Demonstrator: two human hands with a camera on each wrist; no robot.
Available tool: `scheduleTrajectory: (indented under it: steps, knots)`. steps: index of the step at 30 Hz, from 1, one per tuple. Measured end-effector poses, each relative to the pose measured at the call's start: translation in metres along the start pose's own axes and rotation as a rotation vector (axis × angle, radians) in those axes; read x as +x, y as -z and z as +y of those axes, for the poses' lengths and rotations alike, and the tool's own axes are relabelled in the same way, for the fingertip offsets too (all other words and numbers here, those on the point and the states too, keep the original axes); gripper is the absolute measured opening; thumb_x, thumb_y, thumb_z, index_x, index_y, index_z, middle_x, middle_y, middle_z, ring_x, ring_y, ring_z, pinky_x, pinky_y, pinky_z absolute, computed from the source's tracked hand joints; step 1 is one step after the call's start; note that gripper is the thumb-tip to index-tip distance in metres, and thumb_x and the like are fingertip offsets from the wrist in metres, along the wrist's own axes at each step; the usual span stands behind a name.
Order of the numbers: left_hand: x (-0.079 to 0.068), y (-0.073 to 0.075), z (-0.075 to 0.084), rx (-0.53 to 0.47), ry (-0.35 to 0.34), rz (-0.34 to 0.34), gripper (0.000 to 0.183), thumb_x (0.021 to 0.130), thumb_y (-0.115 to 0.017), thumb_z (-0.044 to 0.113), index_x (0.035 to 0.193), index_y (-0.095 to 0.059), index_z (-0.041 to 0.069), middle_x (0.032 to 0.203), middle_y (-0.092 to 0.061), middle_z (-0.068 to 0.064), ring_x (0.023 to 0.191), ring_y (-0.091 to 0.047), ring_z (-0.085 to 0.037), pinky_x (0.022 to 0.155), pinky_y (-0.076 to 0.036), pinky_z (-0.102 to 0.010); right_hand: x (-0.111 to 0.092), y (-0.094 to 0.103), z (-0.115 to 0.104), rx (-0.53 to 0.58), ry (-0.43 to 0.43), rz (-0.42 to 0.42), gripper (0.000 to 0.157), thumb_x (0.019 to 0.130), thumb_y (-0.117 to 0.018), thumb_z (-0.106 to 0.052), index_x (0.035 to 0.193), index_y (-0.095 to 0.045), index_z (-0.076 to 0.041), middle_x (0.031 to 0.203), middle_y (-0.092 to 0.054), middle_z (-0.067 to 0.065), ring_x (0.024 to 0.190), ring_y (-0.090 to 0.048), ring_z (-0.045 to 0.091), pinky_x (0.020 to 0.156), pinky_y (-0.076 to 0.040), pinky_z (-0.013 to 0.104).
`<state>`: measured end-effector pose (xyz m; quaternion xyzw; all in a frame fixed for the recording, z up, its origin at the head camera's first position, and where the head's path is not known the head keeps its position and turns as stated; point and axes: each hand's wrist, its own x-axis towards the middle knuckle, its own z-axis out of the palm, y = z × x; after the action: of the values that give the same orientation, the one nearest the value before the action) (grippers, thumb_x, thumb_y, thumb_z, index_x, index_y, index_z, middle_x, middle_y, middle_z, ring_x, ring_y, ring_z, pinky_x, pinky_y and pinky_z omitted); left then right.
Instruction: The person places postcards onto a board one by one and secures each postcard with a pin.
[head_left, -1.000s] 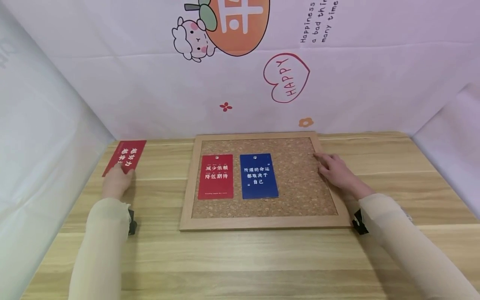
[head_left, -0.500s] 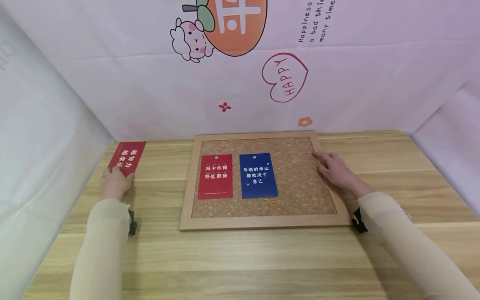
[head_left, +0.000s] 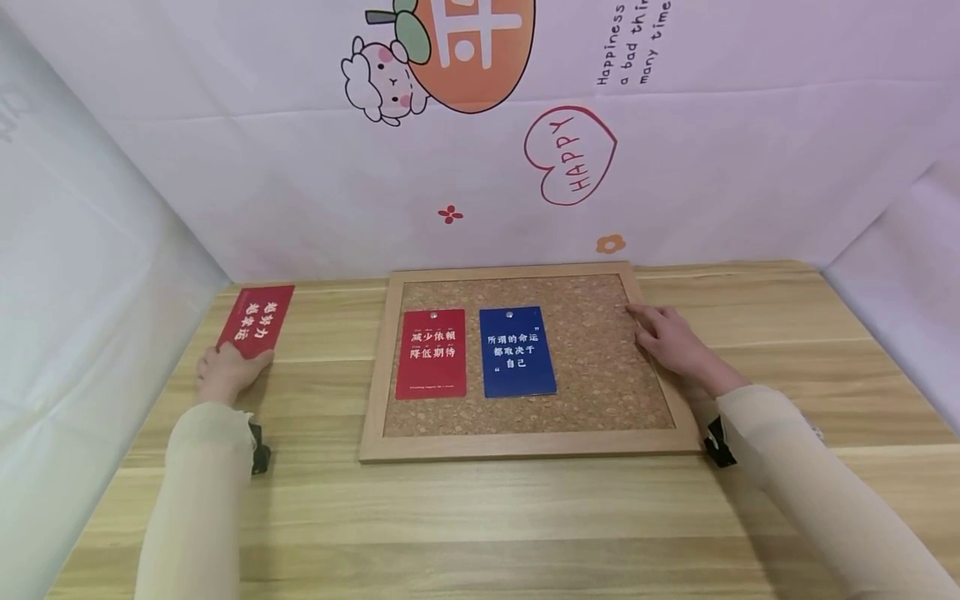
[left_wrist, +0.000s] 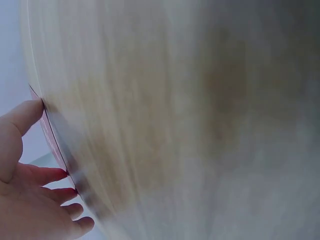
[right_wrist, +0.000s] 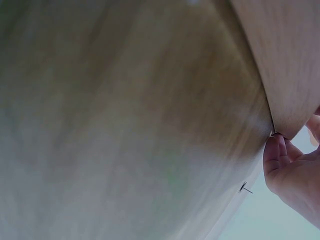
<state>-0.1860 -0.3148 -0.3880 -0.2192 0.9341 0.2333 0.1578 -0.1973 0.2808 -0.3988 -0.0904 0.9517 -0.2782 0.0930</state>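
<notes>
At the far left of the table, my left hand (head_left: 231,371) holds the near end of a loose red card (head_left: 262,321) with white lettering. In the left wrist view the thumb and fingers of that hand (left_wrist: 30,190) meet the card's opposite edges, and the card (left_wrist: 50,132) shows almost edge-on. A wood-framed cork board (head_left: 607,367) lies flat in the middle. A pinned red card (head_left: 431,375) and a pinned blue card (head_left: 517,379) sit on its left and middle. My right hand (head_left: 675,343) grips the board's right frame edge, seen close in the right wrist view.
A printed white cloth (head_left: 315,200) hangs behind the table (head_left: 480,525), with more white cloth at both sides. Silver pins (head_left: 434,316) hold the tops of the two cards on the board.
My left hand has drawn back toward the near end of the loose red card, uncovering more lettering, and the card has shifted slightly nearer. The right hand and board stay put.
</notes>
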Motion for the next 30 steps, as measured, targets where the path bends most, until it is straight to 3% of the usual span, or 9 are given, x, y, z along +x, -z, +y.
scheduleTrajectory:
  steps: [11, 18, 25, 30]
  knots:
    - [-0.0024, 0.0002, 0.0, -0.029, -0.009, 0.0, 0.085, 0.094, -0.046, 0.039, 0.14, -0.007, -0.022, 0.139, -0.011, -0.046, 0.126, -0.017, -0.057, 0.106, -0.02, -0.065, 0.0003, 0.0002, 0.0006, -0.005, -0.003, -0.002, 0.049, 0.101, -0.037, -0.016, 0.146, -0.029, 0.003, 0.14, -0.024, 0.043, 0.128, -0.022, 0.06, 0.101, -0.024, 0.07]
    - [0.0003, -0.0001, -0.0004, -0.082, -0.049, 0.048, 0.088, 0.089, -0.056, 0.037, 0.141, -0.011, -0.018, 0.131, -0.019, -0.046, 0.116, -0.019, -0.055, 0.098, -0.022, -0.065, 0.0011, -0.0004, 0.0001, -0.005, -0.002, 0.003, 0.05, 0.1, -0.038, -0.013, 0.146, -0.029, 0.003, 0.141, -0.024, 0.043, 0.13, -0.022, 0.06, 0.103, -0.023, 0.07]
    - [0.0002, -0.0008, 0.0021, -0.114, -0.025, 0.098, 0.089, 0.087, -0.061, 0.034, 0.139, -0.013, -0.02, 0.133, -0.019, -0.046, 0.121, -0.017, -0.055, 0.099, -0.026, -0.064, 0.0, 0.0004, 0.0009, 0.008, 0.008, 0.007, 0.05, 0.1, -0.039, -0.016, 0.146, -0.03, 0.003, 0.141, -0.025, 0.043, 0.129, -0.023, 0.06, 0.102, -0.024, 0.07]
    - [0.0, -0.0007, 0.0041, -0.084, -0.041, 0.134, 0.087, 0.086, -0.063, 0.033, 0.139, -0.016, -0.019, 0.134, -0.02, -0.046, 0.123, -0.018, -0.055, 0.101, -0.023, -0.063, 0.0013, -0.0025, 0.0087, 0.023, 0.045, 0.048, 0.05, 0.099, -0.038, -0.022, 0.145, -0.034, -0.002, 0.136, -0.028, 0.044, 0.125, -0.027, 0.06, 0.098, -0.026, 0.07]
